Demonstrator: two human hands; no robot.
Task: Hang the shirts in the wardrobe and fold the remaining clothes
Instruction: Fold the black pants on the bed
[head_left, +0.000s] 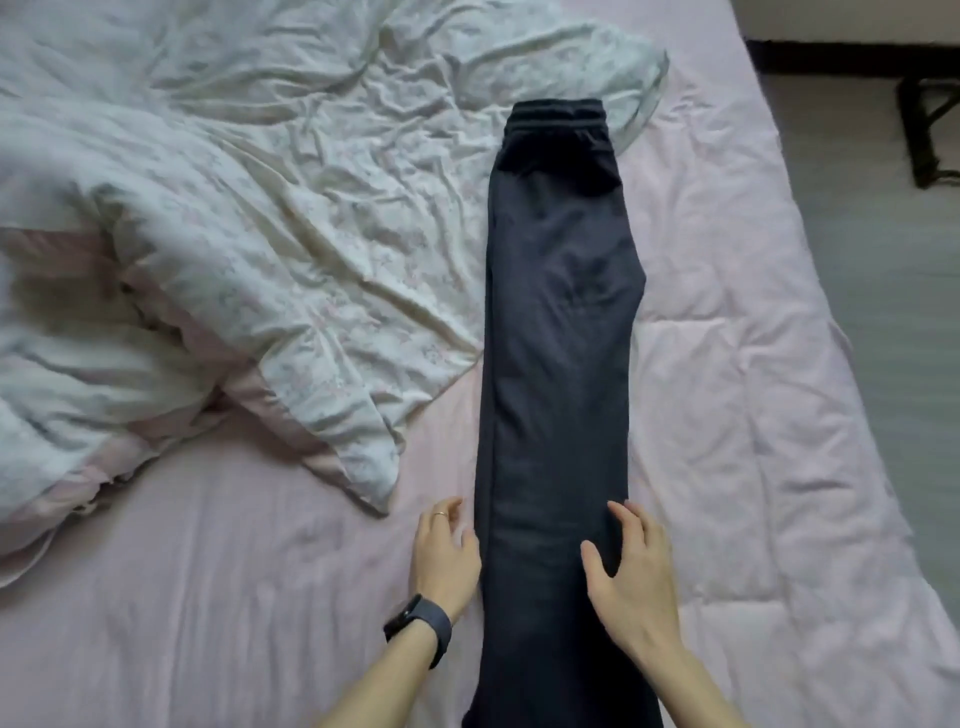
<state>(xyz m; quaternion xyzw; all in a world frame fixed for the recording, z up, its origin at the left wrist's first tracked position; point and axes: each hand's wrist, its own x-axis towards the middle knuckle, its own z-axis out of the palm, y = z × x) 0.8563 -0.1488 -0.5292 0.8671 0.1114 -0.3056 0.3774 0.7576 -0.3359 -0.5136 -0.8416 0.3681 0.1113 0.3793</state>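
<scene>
At 6 o'clock the left hand (447, 551) is held just beside the dark trousers (556, 364), fingers relaxed; the right hand (631, 577) is laid on their 3 o'clock edge, fingers spread. The trousers are stretched along the pink bed (208, 597) toward 12 o'clock.

A crumpled white floral duvet (234, 208) lies in the upper left on the pink bed sheet (208, 597). Grey floor (883, 312) and a dark stand (927, 130) show far right.
</scene>
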